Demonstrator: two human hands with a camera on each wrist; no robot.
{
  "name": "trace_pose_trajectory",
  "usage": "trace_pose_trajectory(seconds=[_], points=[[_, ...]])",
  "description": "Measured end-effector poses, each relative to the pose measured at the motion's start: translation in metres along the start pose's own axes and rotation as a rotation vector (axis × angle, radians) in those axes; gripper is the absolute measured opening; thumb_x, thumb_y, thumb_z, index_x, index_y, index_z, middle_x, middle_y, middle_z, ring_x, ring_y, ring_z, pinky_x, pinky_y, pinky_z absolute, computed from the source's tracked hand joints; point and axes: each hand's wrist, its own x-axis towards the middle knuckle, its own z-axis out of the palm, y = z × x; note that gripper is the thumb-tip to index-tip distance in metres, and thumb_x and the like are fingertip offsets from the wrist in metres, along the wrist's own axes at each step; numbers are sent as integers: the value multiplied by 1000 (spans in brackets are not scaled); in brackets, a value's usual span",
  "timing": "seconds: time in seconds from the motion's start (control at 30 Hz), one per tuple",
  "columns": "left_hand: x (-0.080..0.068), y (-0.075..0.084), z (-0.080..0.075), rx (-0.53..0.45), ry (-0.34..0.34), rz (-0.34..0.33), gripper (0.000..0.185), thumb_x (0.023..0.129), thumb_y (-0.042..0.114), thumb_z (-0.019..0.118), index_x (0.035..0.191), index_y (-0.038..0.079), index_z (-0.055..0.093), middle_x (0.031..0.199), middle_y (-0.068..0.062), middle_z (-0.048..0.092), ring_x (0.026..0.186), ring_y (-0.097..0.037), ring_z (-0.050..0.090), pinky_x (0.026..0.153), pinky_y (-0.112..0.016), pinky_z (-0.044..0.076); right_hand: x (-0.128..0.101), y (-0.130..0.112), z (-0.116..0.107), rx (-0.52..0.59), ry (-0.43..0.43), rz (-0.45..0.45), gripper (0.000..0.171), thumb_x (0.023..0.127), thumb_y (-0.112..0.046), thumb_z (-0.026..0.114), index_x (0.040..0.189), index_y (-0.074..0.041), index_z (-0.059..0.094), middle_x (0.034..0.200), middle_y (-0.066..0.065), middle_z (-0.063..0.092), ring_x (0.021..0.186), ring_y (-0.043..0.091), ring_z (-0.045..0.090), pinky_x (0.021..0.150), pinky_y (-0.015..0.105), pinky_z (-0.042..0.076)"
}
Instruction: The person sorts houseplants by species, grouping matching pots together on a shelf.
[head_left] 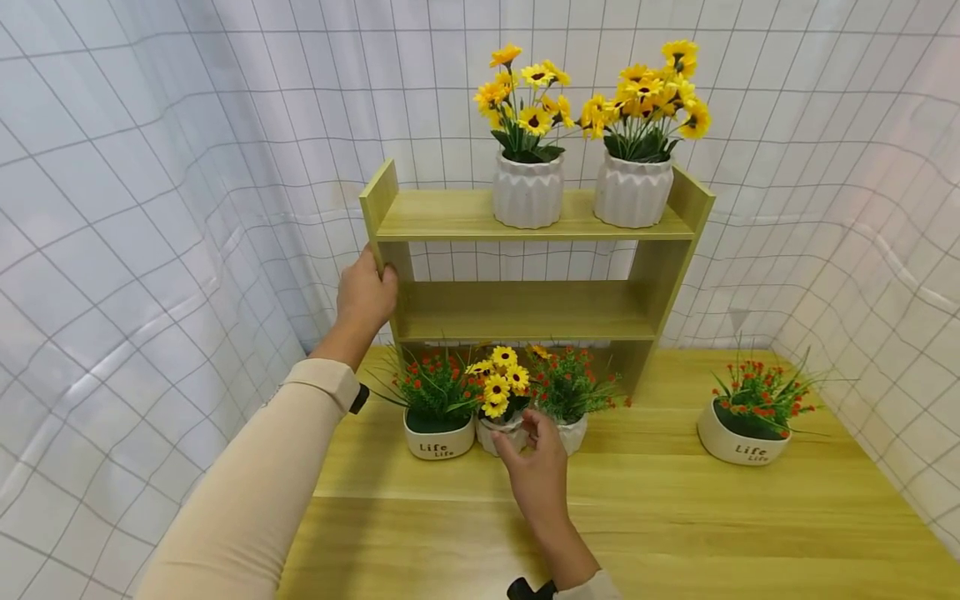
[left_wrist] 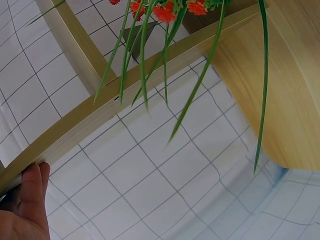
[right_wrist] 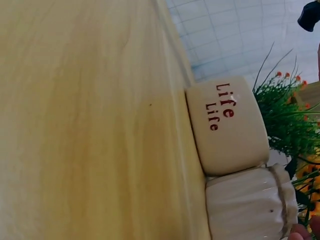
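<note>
A wooden shelf stands on the table; its left side panel is gripped by my left hand, thumb on the inner face. Part of that hand shows at the panel's edge in the left wrist view. My right hand is at the front of a white ribbed pot with yellow flowers, thumb and fingers apart. Fingertips appear beside this pot's rim in the right wrist view; contact is unclear. A "Life" pot with red flowers stands to its left, another white pot to its right.
Two white ribbed pots with yellow flowers stand on the top shelf. Another "Life" pot with red flowers sits on the table at the right. Grid-patterned white curtains surround the table at the back and sides.
</note>
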Motion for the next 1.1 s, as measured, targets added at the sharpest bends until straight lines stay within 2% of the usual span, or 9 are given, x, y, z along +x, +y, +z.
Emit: trace_pose_trajectory(seconds=[0.17, 0.33, 0.57, 0.7, 0.83, 1.1], points=[[0, -1, 0, 5, 8, 4, 37, 103, 21, 43, 136, 4, 50, 123, -25, 63, 108, -43, 62, 81, -55, 49, -1, 6, 0, 18, 0, 67, 58, 88, -29, 77, 132, 2, 54, 131, 17, 56, 122, 33, 54, 98, 49, 46], [0, -1, 0, 14, 11, 4, 37, 103, 21, 42, 136, 4, 50, 123, -25, 63, 109, -43, 61, 82, -55, 49, 0, 15, 6, 26, 5, 94, 59, 88, -26, 77, 133, 3, 52, 133, 19, 54, 126, 35, 51, 101, 49, 45], [1, 1, 0, 5, 0, -4, 38, 103, 21, 43, 136, 4, 50, 123, -25, 62, 109, -44, 60, 84, -56, 48, 5, 24, 13, -67, 66, 65, 63, 85, -27, 80, 133, 4, 53, 132, 21, 55, 124, 36, 52, 101, 52, 42], [0, 1, 0, 12, 2, -7, 37, 103, 20, 43, 135, 4, 50, 121, -25, 63, 107, -43, 61, 82, -56, 48, 10, 29, 13, -86, 82, 40, 65, 84, -25, 81, 133, 6, 52, 135, 22, 52, 126, 37, 49, 103, 53, 40], [0, 1, 0, 7, 9, -3, 37, 102, 20, 44, 135, 4, 50, 121, -25, 63, 106, -43, 62, 81, -56, 48, 15, 32, 14, -65, 66, 35, 67, 82, -22, 82, 134, 7, 52, 139, 23, 47, 131, 39, 43, 107, 54, 35], [0, 2, 1, -1, -3, -12, 37, 103, 20, 43, 136, 5, 50, 124, -24, 63, 108, -43, 62, 82, -55, 49, 19, 36, 19, 46, 26, 133, 77, 81, -20, 84, 140, 8, 43, 142, 27, 43, 133, 42, 42, 107, 51, 37]])
